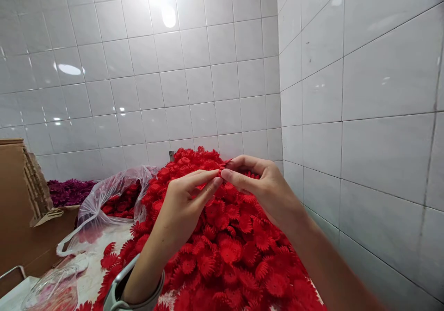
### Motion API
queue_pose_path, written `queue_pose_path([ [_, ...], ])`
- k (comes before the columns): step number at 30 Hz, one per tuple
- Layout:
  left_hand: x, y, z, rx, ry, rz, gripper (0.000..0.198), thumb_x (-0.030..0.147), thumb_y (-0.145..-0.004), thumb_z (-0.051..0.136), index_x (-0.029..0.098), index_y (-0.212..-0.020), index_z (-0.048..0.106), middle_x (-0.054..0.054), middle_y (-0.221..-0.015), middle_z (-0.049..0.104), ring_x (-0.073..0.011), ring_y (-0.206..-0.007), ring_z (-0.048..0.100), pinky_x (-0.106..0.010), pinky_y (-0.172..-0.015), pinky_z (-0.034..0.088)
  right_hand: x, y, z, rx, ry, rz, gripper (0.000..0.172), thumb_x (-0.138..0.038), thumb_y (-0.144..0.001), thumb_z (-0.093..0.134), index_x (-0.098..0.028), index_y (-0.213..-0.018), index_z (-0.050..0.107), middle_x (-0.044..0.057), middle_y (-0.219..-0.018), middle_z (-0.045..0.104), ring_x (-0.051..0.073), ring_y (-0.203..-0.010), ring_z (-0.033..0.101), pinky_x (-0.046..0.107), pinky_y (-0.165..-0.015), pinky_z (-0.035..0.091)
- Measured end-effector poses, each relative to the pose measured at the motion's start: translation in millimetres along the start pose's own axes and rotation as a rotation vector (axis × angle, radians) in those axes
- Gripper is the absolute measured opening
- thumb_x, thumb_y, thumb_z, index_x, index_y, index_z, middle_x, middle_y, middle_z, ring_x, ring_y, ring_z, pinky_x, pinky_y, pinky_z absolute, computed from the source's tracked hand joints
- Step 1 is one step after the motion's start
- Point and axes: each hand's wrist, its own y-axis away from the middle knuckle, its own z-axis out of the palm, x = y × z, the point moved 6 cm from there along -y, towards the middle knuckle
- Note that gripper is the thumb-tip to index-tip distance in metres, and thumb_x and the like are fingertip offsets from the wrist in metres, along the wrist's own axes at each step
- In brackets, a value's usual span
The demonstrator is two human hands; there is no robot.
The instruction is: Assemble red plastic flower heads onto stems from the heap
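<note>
My left hand [185,200] and my right hand [265,183] meet above a big heap of red artificial flowers [229,248]. Between their fingertips is a small red artificial flower [221,171], pinched by thumb and forefinger on both sides. Most of it is hidden behind the fingers, and a few of its thin petals show near the right forefinger. The heaped flowers have round, fringed edges and lie loosely over one another right beneath both hands. A watch [133,288] is strapped round my left wrist.
To the left, a clear plastic bag [92,209] holds more red flowers. Purple flowers [71,192] lie behind a torn cardboard box [21,186]. A crumpled clear wrapper [52,288] lies at the lower left. White tiled walls [378,149] rise at the back and right.
</note>
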Motion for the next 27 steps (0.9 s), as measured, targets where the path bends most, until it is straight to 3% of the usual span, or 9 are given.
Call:
queue_pose_path([
  [11, 0, 2, -0.8, -0.002, -0.024, 0.024, 0.018, 0.029, -0.083, 0.062, 0.023, -0.086, 0.078, -0.001, -0.073, 0.072, -0.0165, -0.069, 0.064, -0.021, -0.063, 0.05, 4, -1, -2, 0.0, 0.001, 0.027, 0.007, -0.025, -0.072, 0.072, -0.02, -0.07, 0.068, -0.004, -0.067, 0.06, 0.009, -0.061, 0.05, 0.022, -0.058, 0.04],
  [20, -5, 2, -2.0, 0.05, 0.13, -0.106, 0.014, 0.027, -0.078, 0.065, 0.019, -0.079, 0.076, 0.001, -0.07, 0.07, -0.0124, -0.065, 0.061, -0.018, -0.059, 0.048, -2, -1, 6, -0.074, 0.122, -0.022, 0.009, -0.02, -0.071, 0.062, -0.018, -0.062, 0.059, -0.002, -0.063, 0.055, 0.011, -0.06, 0.048, 0.025, -0.058, 0.04],
  [24, -23, -3, -4.0, -0.008, 0.395, -0.235, 0.012, 0.027, -0.073, 0.069, 0.017, -0.066, 0.072, 0.001, -0.065, 0.066, -0.0114, -0.061, 0.06, -0.019, -0.057, 0.052, 3, -3, 7, -0.173, -0.091, 0.057, 0.01, -0.02, -0.069, 0.061, -0.018, -0.06, 0.057, -0.005, -0.053, 0.046, 0.008, -0.049, 0.035, 0.024, -0.048, 0.03],
  [27, -37, -7, -4.6, 0.016, 0.586, -0.332, 0.011, 0.024, -0.068, 0.073, 0.016, -0.062, 0.069, 0.002, -0.063, 0.064, -0.0128, -0.062, 0.065, -0.019, -0.056, 0.055, 8, -6, 6, -0.221, -0.312, 0.105, 0.017, -0.021, -0.069, 0.06, -0.019, -0.054, 0.052, -0.005, -0.051, 0.041, 0.008, -0.048, 0.03, 0.024, -0.045, 0.025],
])
